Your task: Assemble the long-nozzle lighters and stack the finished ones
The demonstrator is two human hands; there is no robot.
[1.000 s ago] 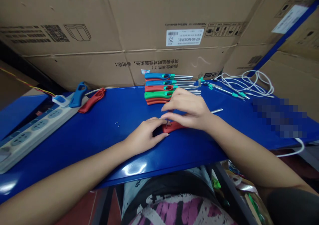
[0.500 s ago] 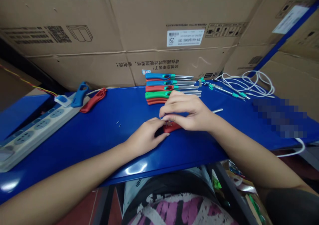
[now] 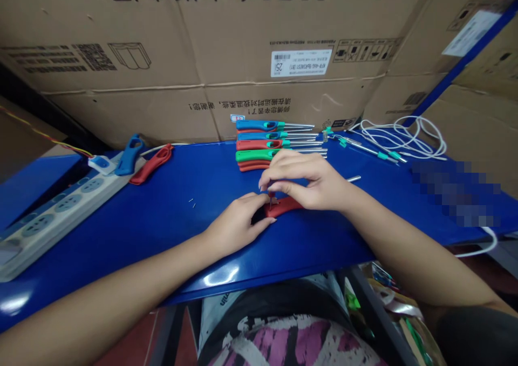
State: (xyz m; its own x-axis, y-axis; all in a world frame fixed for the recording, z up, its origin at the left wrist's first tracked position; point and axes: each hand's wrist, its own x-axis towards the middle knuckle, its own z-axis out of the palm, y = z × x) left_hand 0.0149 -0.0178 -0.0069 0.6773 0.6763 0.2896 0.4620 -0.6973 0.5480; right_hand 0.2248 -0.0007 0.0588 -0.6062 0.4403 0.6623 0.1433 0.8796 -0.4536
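Note:
A red long-nosed lighter [image 3: 286, 206] lies on the blue table, its metal tube [image 3: 353, 179] pointing right past my right wrist. My left hand [image 3: 243, 219] is closed around the lighter's left end, thumb at the near side and fingers at the far side. Above that end, my right hand [image 3: 305, 181] pinches a small screwdriver [image 3: 271, 200] between thumb and fingers. Its thin shaft points down to the handle; most of its grip is hidden by the fingers. Two tiny metal pins [image 3: 192, 203] lie left of my hands.
Several lighters with blue, red and green handles [image 3: 254, 155] are stacked behind my hands. Left are a power strip [image 3: 67, 201], a blue handle shell [image 3: 128, 158] and a red one [image 3: 151, 164]. Back right lie a coiled white cable [image 3: 421, 139] and thin wired parts [image 3: 364, 149]. A cardboard box [image 3: 226, 85] stands behind.
My right thumb and fingertips have shifted slightly, and the screwdriver's shaft shows more plainly. My left hand and the lighter stay in nearly the same place.

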